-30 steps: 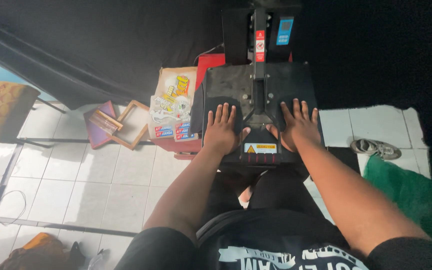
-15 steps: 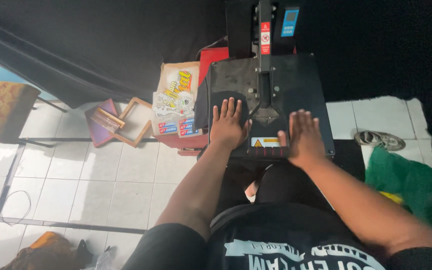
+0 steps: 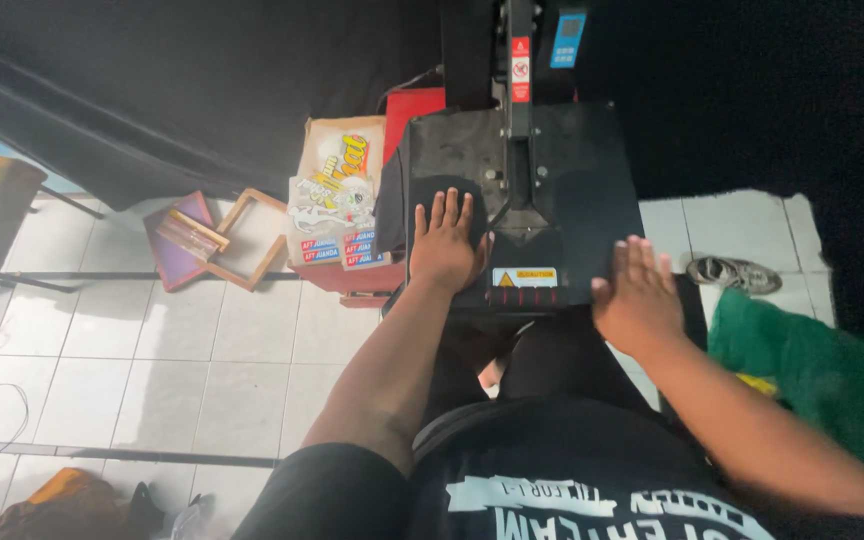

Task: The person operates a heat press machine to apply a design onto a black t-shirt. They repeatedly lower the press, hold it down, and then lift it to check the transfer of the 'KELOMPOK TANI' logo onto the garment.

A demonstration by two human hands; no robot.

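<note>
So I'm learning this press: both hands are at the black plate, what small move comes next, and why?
Probably bring the right hand back flat onto the black plate. It sits at the plate's front right corner, partly off the edge, while the left hand lies flat on the left side, so the pressure looks uneven.

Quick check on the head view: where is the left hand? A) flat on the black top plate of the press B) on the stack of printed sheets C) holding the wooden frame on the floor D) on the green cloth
A: the left hand lies palm-down, fingers spread, on the black press plate, left of its centre arm; the right hand is at the plate's front right corner.
</note>
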